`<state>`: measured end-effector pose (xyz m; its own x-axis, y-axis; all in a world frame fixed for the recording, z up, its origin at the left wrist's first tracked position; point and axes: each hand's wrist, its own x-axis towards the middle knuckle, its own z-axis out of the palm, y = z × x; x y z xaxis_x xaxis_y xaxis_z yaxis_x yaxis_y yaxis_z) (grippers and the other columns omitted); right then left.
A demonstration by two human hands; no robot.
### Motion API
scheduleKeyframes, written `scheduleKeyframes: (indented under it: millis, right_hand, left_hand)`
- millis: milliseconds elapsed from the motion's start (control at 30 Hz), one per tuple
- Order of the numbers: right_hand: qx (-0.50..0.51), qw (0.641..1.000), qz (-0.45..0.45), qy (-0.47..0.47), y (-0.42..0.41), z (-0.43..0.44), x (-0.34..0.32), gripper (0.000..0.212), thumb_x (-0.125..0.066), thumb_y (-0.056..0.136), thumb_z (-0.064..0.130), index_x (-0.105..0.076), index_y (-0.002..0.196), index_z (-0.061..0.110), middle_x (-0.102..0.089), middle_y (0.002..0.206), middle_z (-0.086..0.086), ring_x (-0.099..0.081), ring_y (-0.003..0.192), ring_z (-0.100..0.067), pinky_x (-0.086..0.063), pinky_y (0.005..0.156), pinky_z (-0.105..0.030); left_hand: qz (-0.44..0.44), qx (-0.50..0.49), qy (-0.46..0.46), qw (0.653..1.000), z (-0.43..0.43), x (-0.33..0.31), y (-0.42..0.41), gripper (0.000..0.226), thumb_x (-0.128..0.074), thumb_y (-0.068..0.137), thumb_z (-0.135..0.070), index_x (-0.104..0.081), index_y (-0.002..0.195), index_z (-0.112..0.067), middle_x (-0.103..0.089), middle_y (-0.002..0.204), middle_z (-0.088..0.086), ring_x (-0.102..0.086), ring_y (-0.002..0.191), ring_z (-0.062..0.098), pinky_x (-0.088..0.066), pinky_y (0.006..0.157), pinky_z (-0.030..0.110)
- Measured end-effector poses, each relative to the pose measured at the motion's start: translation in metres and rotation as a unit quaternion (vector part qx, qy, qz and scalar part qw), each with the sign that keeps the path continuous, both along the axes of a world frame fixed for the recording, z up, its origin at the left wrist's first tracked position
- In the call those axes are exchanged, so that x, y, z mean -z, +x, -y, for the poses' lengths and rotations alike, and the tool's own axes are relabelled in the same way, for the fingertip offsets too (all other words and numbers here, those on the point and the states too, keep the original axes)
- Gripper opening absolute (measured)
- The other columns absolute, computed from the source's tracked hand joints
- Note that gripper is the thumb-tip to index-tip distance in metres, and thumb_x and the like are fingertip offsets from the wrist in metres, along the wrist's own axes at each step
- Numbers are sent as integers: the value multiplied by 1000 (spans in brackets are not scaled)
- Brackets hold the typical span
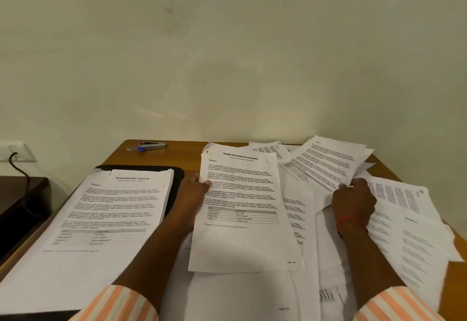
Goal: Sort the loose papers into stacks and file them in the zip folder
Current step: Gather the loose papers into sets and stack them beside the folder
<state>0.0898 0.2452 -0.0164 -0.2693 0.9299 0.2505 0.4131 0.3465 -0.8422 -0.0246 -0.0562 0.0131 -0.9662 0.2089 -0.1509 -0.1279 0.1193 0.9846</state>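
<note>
1. Reaching in from the near edge, two striped sleeves stretch over the loose papers.
2. Left hand pinches the left edge of the internship sheet, thumb on top.
3. Right hand has a red thread at the wrist, with fingers curled round the near edge of a printed sheet that slants away beyond it. More loose papers lie under and right of it.
4. Left of the left hand, a transcript stack lies on the black zip folder, whose corner is just beside the knuckles.
5. Beyond the left hand, a stapler sits near the far edge of the wooden table.
</note>
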Motion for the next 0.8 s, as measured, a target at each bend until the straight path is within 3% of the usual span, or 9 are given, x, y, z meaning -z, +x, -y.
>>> scheduleKeyframes:
  millis: [133, 267, 333, 400, 500, 600, 700, 800]
  right_hand:
    - [66, 995, -56, 47, -1, -4, -2, 23, -44, 105, 16, -59, 122, 9, -67, 112, -23, -62, 105, -43, -48, 85, -44]
    - [105, 950, -277, 94, 1, -6, -12, 27, -38, 106, 20, -57, 116, 3, -67, 112, -17, -62, 102, -30, -42, 80, -18]
    - [126, 920, -358, 97, 5, -12, -18, 30, -36, 104, 21, -56, 115, 2, -66, 111, -16, -62, 100, -26, -44, 80, -15]
    - [169, 892, -413, 71, 8, -21, -23, 31, -35, 103, 20, -55, 119, 2, -65, 115, -13, -63, 99, -18, -49, 84, -17]
    - [164, 861, -481, -30, 10, -37, -16, 25, -40, 103, 22, -53, 123, 17, -60, 122, 2, -64, 99, -1, -54, 91, -21]
    - [126, 890, -425, -100, 2, -47, -7, 21, -50, 96, 24, -59, 113, 15, -62, 112, -2, -62, 90, -8, -56, 87, -29]
    - [-37, 954, -290, -62, -13, -22, -8, 15, -57, 99, 21, -62, 110, 10, -60, 102, -5, -57, 90, -22, -49, 75, -28]
    - [-207, 960, -187, 16, -21, 25, -6, 10, -56, 102, 24, -62, 108, 17, -66, 99, 6, -62, 89, -7, -47, 76, -21]
  left_hand:
    - [-4, 2, 1, 1000, 0, -2, 1, 20, -52, 104, -7, -59, 95, -24, -67, 90, -9, -67, 77, 11, -49, 56, 24]
    - [-11, 7, -1, 1000, 0, -5, 2, 16, -51, 105, -7, -58, 99, -21, -64, 88, -10, -64, 75, 9, -47, 55, 22]
    - [-9, 9, 0, 1000, 0, -6, 2, 17, -51, 105, -7, -57, 97, -21, -64, 87, -10, -64, 73, 8, -47, 52, 20]
    - [-10, 12, -5, 1000, 0, -6, 2, 15, -51, 105, -7, -57, 100, -20, -63, 86, -11, -63, 71, 7, -46, 46, 15]
    - [-8, 16, -10, 1000, -1, -5, 1, 10, -51, 105, -8, -56, 107, -17, -62, 86, -11, -62, 70, 6, -45, 43, 12]
    - [-16, 19, -17, 1000, 0, -3, 0, 10, -51, 105, -9, -55, 109, -16, -61, 87, -13, -61, 71, 5, -44, 43, 11]
    - [-15, 16, -13, 1000, -1, -2, -1, 9, -52, 105, -9, -56, 108, -16, -62, 87, -13, -62, 71, 4, -45, 45, 12]
    - [-12, 13, 4, 1000, -1, -1, -2, 14, -52, 105, -8, -60, 100, -19, -68, 92, -8, -66, 72, 6, -48, 49, 17]
